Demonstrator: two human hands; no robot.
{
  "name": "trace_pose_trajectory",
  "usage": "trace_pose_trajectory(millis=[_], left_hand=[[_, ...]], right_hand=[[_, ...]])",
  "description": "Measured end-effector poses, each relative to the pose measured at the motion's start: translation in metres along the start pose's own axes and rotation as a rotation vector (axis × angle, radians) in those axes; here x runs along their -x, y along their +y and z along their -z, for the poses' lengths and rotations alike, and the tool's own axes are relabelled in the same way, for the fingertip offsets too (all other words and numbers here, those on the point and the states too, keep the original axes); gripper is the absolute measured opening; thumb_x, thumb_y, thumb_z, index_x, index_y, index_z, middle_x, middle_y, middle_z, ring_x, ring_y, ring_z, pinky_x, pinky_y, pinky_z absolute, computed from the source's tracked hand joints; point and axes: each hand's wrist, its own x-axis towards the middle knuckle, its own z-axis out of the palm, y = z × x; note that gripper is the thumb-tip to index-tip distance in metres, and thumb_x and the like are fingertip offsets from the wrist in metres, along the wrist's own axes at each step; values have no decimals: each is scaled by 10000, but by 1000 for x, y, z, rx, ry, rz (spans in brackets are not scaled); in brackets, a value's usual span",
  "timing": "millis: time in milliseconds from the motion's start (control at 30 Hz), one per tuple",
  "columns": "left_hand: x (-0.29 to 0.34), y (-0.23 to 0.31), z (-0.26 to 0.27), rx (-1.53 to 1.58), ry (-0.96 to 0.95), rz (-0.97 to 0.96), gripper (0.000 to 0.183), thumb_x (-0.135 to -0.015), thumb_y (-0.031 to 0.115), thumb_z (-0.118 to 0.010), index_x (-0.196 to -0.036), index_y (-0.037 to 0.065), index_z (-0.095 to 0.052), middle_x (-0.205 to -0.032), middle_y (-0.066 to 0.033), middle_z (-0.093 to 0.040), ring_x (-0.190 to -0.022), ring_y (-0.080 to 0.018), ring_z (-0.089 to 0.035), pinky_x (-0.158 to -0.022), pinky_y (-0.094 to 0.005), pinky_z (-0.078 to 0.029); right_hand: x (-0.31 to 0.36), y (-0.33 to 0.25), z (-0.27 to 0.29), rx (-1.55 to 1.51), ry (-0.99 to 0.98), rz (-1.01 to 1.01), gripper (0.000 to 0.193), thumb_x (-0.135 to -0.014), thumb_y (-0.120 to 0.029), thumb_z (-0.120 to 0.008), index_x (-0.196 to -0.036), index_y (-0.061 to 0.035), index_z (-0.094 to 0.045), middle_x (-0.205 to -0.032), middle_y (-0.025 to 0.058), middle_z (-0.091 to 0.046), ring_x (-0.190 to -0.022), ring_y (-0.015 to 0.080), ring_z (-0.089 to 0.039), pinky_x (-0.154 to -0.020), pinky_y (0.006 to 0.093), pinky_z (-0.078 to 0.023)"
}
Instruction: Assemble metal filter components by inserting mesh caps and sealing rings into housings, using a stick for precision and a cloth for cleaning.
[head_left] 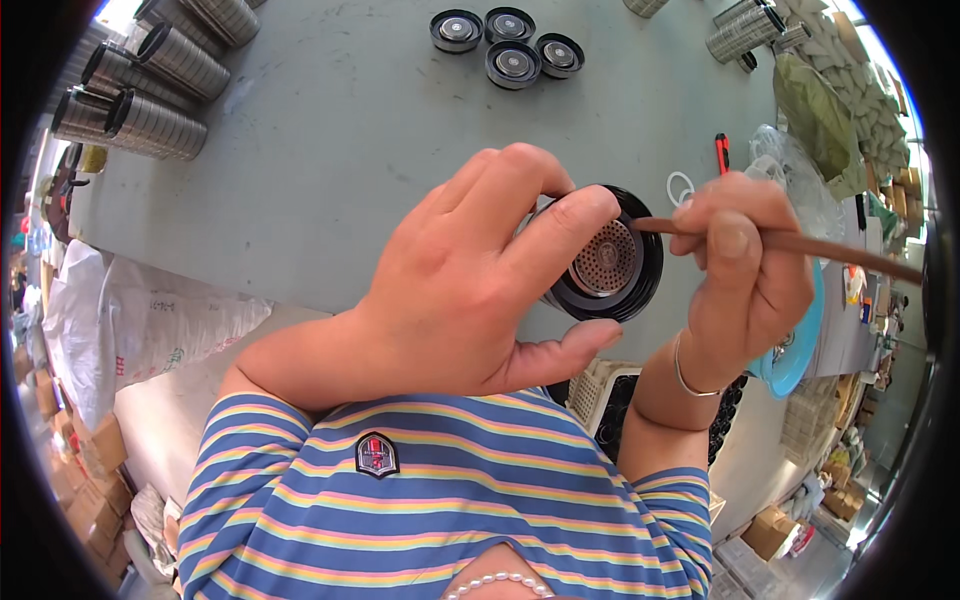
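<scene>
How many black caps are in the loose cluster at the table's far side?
4: left cap, back cap, right cap and front cap. None in the cluster looks hidden.

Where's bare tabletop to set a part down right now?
The widest bare patch of tabletop lies between the ribbed metal cylinders at upper left and the left hand. Another lies between the four black caps and the red utility knife. Crowded: around the right hand, with the white ring, clear plastic bag and blue basin.
</scene>
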Motion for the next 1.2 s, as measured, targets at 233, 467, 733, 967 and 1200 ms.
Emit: trace_pose_trajectory(millis=[233,467,733,967,1200], left_hand=[[-1,3,0,2,-38,26,613,-790,369,-815,-1233,-20,-646,-1064,-177,-561,-912,-309,-600,-773,-389,-545],[1,-3,-3,108,-4,-7,642,-806,377,-846,-1230,-52,-628,-1265,-252,-595,-1110,-381,-638,-923,-415,-554],[6,-7,-4,250,-32,3,934,-831,369,-863,-1461,-129,-384,-1415,-281,-536,-1264,-395,-607,-1027,-425,-511],[4,-14,-7,303,-46,-2,1057,-796,354,-897,-1533,-116,-302,-1531,-286,-438,-1279,-354,-606,-1067,-420,-502],[9,-15,-11,358,65,64,1067,-761,395,-893,-1565,-20,-329,-1269,-193,-614,-1094,-331,-654,-910,-390,-545]], right_hand=[[-6,-12,10,108,-88,-49,169,-860,-67,-725,-744,9,-629,-647,58,-593,-523,165,-527,-499,288,-385],[-6,-7,6,-115,-271,126,280,-790,-194,-821,-718,-4,-628,-651,49,-608,-519,204,-573,-489,316,-422],[-17,-2,-21,-22,-217,251,159,-873,-129,-712,-810,5,-653,-716,68,-647,-598,187,-530,-586,310,-433],[-8,-16,-4,408,-72,41,210,-952,-97,-607,-778,19,-592,-686,53,-574,-588,108,-469,-534,274,-350],[12,0,-11,-460,-34,-134,252,-993,-204,-646,-848,3,-648,-704,95,-667,-544,179,-574,-541,283,-450]])
